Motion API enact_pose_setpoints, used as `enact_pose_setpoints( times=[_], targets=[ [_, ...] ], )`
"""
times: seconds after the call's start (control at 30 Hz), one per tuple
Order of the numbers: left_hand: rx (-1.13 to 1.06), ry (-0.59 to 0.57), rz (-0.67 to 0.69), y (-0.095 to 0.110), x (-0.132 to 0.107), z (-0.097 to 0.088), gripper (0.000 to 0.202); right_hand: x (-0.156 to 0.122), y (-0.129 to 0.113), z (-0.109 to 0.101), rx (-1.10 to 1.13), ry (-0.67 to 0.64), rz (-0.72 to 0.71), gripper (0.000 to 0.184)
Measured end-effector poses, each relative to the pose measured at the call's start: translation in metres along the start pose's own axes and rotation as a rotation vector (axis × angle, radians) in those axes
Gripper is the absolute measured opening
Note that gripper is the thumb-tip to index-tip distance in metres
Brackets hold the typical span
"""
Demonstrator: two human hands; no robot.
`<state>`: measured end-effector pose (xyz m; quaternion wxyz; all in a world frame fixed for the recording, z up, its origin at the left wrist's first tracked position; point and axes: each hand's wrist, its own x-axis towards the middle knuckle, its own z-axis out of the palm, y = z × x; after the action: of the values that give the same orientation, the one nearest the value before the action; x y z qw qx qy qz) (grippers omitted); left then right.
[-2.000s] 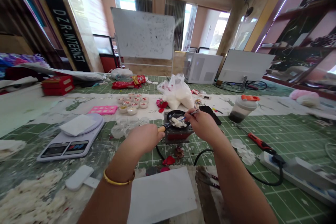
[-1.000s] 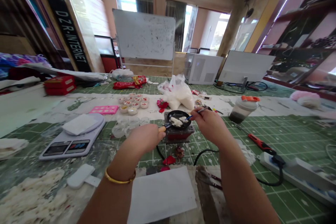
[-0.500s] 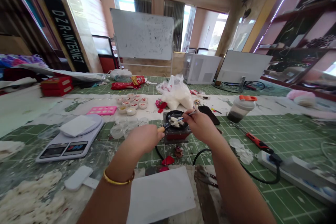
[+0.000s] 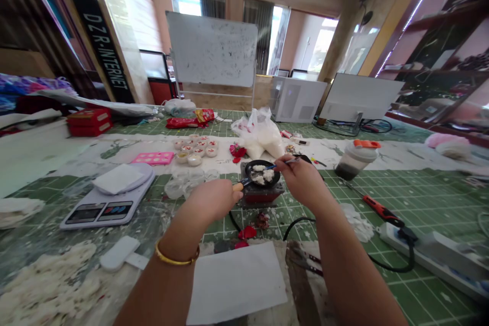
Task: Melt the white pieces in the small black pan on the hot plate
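Two hands (image 4: 212,201), one black pan (image 4: 252,173)

- A small black pan (image 4: 272,174) is held by its wooden handle (image 4: 238,187) in the left hand (image 4: 212,201), resting on a red-and-black stove (image 4: 262,197).
- White lumps (image 4: 263,177) are scattered inside the pan.
- A thin tool (image 4: 284,164) is pinched in the right hand (image 4: 301,181), its tip held over the lumps.
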<state>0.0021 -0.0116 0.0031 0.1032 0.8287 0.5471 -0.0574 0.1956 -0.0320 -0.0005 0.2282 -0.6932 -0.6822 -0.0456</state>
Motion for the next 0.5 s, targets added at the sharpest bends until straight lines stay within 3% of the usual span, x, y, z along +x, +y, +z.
enact_pose_setpoints(
  times=[0.2, 0.33, 0.5],
  targets=[
    [0.005, 0.004, -0.024, -0.0015, 0.0028, 0.0036, 0.046, -0.0005, 0.0051, -0.0032, -0.042, -0.074, 0.014, 0.035],
    [-0.003, 0.005, -0.012, -0.0007, 0.0025, 0.0029, 0.045, -0.0041, 0.0037, -0.0065, 0.01, 0.005, -0.015, 0.036],
    [-0.004, 0.005, -0.009, 0.0005, 0.0012, 0.001, 0.044, -0.005, 0.0026, -0.0094, 0.027, -0.054, -0.035, 0.031]
  ],
)
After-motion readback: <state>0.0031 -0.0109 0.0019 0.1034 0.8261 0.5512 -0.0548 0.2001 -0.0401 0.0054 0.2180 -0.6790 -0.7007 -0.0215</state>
